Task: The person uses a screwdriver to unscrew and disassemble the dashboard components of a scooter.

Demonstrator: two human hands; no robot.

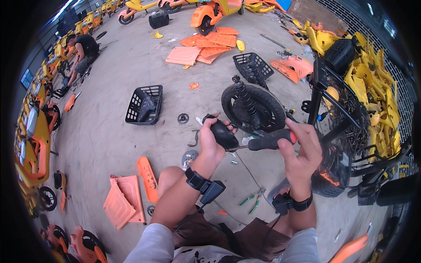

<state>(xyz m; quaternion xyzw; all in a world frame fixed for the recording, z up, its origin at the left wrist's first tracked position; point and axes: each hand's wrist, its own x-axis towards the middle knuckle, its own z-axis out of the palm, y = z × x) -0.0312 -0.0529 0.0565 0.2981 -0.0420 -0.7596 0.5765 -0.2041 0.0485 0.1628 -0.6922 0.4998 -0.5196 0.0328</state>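
My left hand [208,139] is closed around a rounded black plastic part [225,135], held up over the floor in front of me. In my right hand [302,157] is a screwdriver [272,141] with a black handle and a red end, gripped by the handle. Its shaft points left, and the tip meets or passes behind the lower edge of the black part; I cannot tell which. Just beyond both hands lies a wheel with a black tyre [229,101], and a shock absorber [247,105] rests across it.
A black basket [130,117] stands left, another [264,66] behind the wheel. Green-handled pliers [251,203] lie by my feet. Orange panels [118,204] are at lower left. Yellow plastic parts [370,83] pile up at right. A person [85,48] crouches by scooters at far left.
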